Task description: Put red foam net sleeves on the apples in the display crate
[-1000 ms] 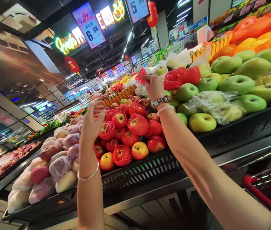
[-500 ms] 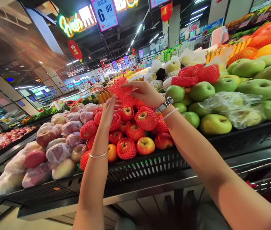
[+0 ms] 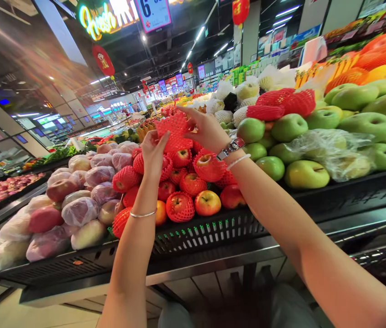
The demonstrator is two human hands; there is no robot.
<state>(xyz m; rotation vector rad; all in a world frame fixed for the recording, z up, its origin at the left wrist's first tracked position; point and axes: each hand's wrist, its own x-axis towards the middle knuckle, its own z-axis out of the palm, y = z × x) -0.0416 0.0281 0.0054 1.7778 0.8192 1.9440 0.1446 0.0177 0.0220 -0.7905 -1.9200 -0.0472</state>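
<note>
Left hand: the left hand (image 3: 152, 152) is raised with its fingers curled together against the lower edge of the net; whether they grip it or only touch it is hard to tell at this angle.
Right hand: the right hand (image 3: 206, 131) reaches across from the right, its fingertips pinching the net's upper edge; this grip seems to keep the soft mesh from sagging.
Net: the red foam net sleeve (image 3: 174, 134) is held up between the two hands, just above the apple pile; it looks stretched out and empty, though the fingers hide part of it.
Apples: the red apples (image 3: 180, 206) are heaped on a slope, most in red foam nets, probably to cushion them against one another; a bare yellow-red apple (image 3: 207, 203) sits among them.
Bin: the black slotted bin lip (image 3: 210, 234) runs along the front, apparently to stop the sloped heap rolling off.
Beside: green fruit (image 3: 307, 174) is stacked to the right, with a clear plastic bag (image 3: 332, 155) lying over some; plastic-wrapped fruit (image 3: 80, 212) fills the left; both are kept within easy reach of the aisle.
Wrists: a metal wristwatch (image 3: 231, 148) sits on the right wrist; a thin silver bangle (image 3: 143, 213) sits on the left.
</note>
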